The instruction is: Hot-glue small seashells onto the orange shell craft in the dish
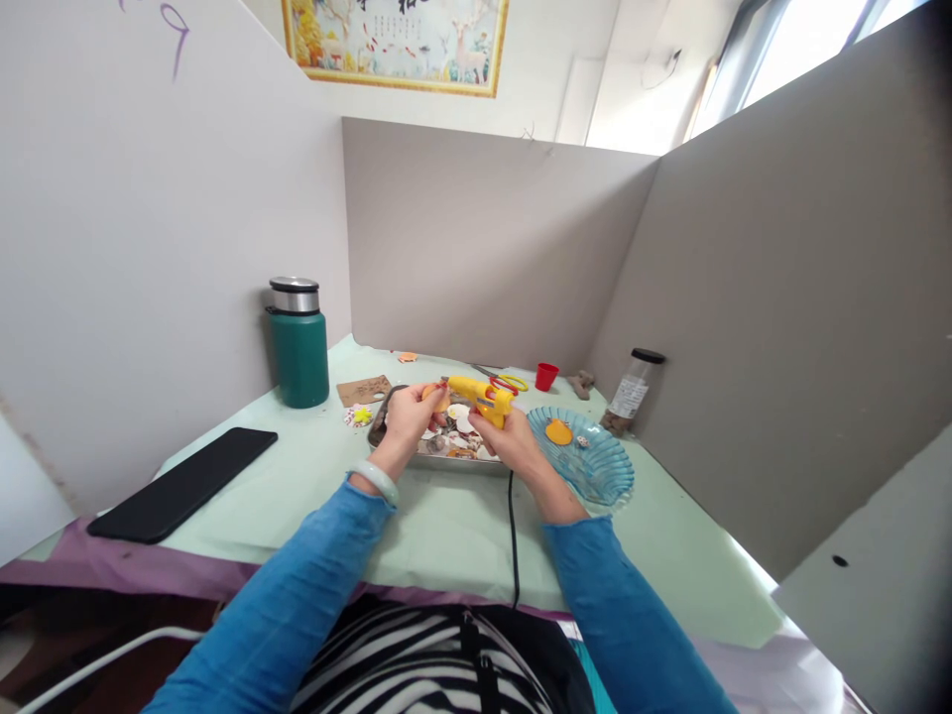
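My right hand (512,443) grips a yellow glue gun (480,394) with its nozzle pointing left, its black cord (512,535) running down toward me. My left hand (408,418) pinches a small orange shell (433,395) right at the nozzle tip. Both hands hover over a metal tray (446,458) filled with several shells. To the right lies a blue shell-shaped glass dish (595,466) holding an orange shell (557,431) and a small pale one.
A green thermos (297,347) stands at the back left, a black flat object (185,483) lies at the left. Behind the tray are scissors (508,382), a red cup (545,376), a brown card (363,390) and a black-lidded jar (631,394). Grey partitions enclose the table.
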`<state>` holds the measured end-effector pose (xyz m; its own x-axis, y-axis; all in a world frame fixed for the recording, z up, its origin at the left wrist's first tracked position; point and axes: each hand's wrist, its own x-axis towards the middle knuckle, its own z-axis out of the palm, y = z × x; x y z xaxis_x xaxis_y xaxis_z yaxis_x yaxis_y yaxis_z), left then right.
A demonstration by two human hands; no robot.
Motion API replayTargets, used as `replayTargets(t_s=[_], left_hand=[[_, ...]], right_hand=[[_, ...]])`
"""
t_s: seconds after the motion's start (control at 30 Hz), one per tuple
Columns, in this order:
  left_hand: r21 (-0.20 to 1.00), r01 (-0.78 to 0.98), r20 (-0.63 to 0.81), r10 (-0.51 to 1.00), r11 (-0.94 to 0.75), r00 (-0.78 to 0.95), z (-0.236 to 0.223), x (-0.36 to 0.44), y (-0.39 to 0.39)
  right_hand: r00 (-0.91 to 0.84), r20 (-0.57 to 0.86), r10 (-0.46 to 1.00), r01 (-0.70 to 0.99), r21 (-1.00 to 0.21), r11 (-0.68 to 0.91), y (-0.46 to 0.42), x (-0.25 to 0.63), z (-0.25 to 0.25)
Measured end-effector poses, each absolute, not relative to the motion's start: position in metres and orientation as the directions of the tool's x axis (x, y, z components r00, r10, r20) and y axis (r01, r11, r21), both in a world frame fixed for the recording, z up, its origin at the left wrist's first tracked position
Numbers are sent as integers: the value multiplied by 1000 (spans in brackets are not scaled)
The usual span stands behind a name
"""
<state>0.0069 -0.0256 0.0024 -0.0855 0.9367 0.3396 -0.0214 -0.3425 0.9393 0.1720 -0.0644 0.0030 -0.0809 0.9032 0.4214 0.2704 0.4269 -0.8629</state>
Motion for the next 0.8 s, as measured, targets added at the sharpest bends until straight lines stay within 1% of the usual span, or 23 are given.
replayTargets(t_s=[0.57, 0.8], left_hand=[[935, -62, 343, 933, -350, -106, 3, 6, -25], [938, -54, 337, 938, -341, -81, 5, 7, -27]], right_hand=[[-103, 400, 911, 248, -876, 413, -63, 174, 1], [-99, 392, 915, 247, -881, 404, -65, 174, 3]])
